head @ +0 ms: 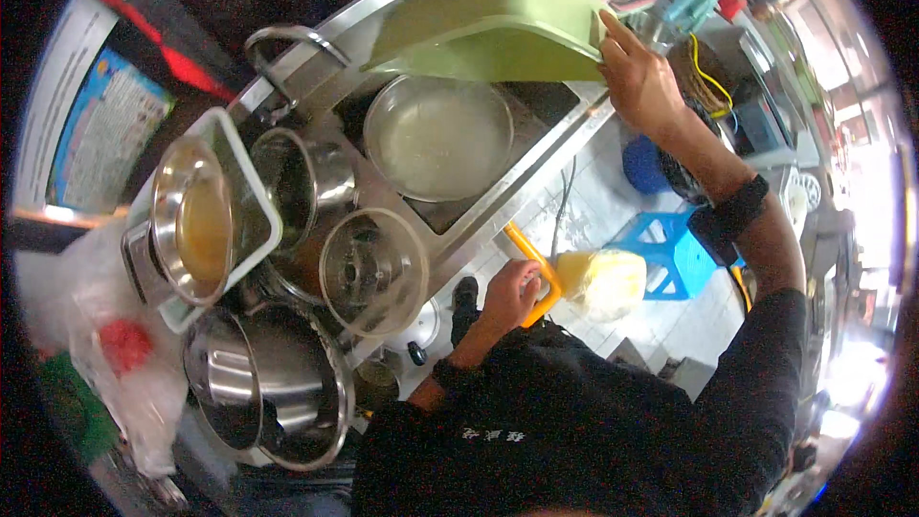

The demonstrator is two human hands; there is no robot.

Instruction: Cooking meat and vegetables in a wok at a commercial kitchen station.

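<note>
My right hand (pixel 635 79) grips the right end of a pale green plastic tub (pixel 495 29), which is tilted on its side over a steel sink (pixel 549 104). Beneath the tub, a round basin (pixel 439 140) of cloudy liquid sits in the sink. My left hand (pixel 511 294) hangs by the front edge with its fingers curled, beside an orange handle or bar (pixel 540 273); whether it touches the bar I cannot tell. A clear round bowl (pixel 373 273) and a steel pot (pixel 327 179) stand left of the basin.
A steel bowl of yellowish liquid (pixel 204 230) rests over a white-rimmed tray (pixel 269 212). Large steel pots (pixel 294 388) stand at lower left. A curved faucet (pixel 298 32) rises behind the sink. On the tiled floor are a blue plastic stool (pixel 671 251) and a yellow wrapped bundle (pixel 607 280).
</note>
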